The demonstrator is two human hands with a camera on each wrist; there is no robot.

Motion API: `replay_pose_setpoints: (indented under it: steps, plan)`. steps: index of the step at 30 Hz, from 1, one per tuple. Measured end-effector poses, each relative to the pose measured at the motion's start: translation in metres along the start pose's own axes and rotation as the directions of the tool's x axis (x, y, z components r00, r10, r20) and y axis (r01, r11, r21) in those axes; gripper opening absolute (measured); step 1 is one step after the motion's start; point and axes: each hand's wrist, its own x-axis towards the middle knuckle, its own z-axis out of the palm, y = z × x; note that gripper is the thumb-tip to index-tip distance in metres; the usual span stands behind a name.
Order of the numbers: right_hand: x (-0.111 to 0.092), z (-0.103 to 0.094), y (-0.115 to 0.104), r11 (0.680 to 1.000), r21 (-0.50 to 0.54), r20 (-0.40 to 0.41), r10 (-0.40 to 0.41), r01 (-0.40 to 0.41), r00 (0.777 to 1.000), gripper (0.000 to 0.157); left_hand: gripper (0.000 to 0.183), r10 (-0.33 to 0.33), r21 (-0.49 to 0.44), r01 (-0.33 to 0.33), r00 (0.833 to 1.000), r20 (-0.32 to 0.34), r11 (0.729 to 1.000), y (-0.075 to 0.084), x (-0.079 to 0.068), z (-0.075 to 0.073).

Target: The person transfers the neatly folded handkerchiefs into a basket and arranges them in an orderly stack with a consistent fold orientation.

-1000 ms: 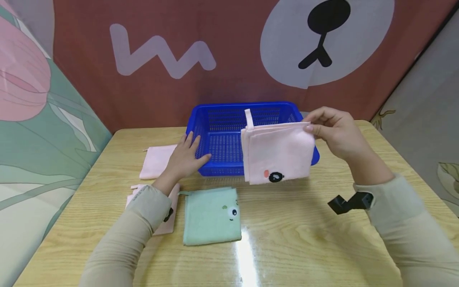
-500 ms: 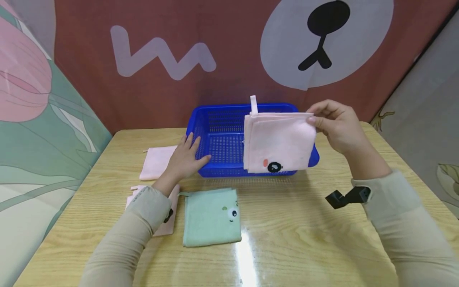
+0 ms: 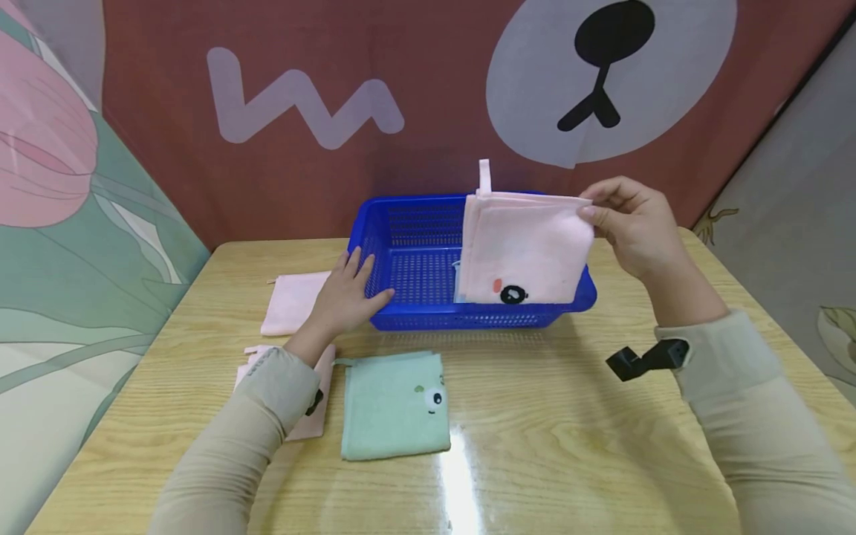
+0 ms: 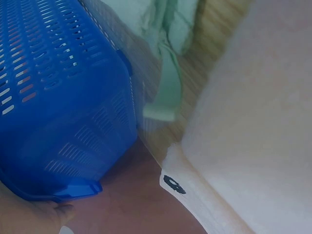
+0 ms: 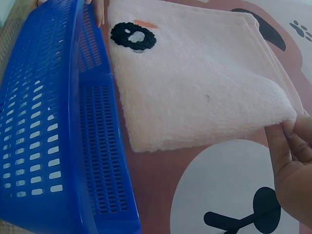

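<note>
In the head view my right hand point(image 3: 635, 223) pinches the upper right corner of a folded pink towel point(image 3: 528, 245). The towel has a white hanging loop, a black embroidered eye and a red patch. It hangs above the right part of a blue plastic basket point(image 3: 421, 279), hiding that side. From the right wrist view the towel point(image 5: 195, 78) looks fluffy and stands clear of the basket wall. My left hand point(image 3: 344, 293) rests on the basket's left rim with fingers and thumb spread. A light blue edge point(image 3: 458, 282) shows beside the hanging towel inside the basket.
A folded green towel point(image 3: 394, 409) with an eye lies in front of the basket. Two pink towels, one farther back point(image 3: 294, 301) and one partly under the left forearm point(image 3: 310, 423), lie on the wooden table point(image 3: 568, 446). A patterned curtain point(image 3: 441, 111) hangs behind.
My right hand has raised the pink towel and carried it slightly right and away, from in front of the basket to over it. The left hand has stayed on the rim.
</note>
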Motion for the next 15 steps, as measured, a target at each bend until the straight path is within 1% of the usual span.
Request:
replay_pose_setpoints:
  steps: [6,15]
  plan:
    - [0.0037,-0.0012,0.0005,1.000,0.019,-0.006,0.011,-0.011,1.000,0.008,0.075,-0.005,-0.001,0.005,1.000,-0.001,1.000,-0.0002,-0.0003,0.0000]
    - [0.0064,-0.0066,0.0062,0.999,0.018,-0.072,0.047,-0.046,0.996,0.007,0.076,0.001,0.000,-0.001,1.000,-0.002,1.000,-0.0001,0.0013,0.0003]
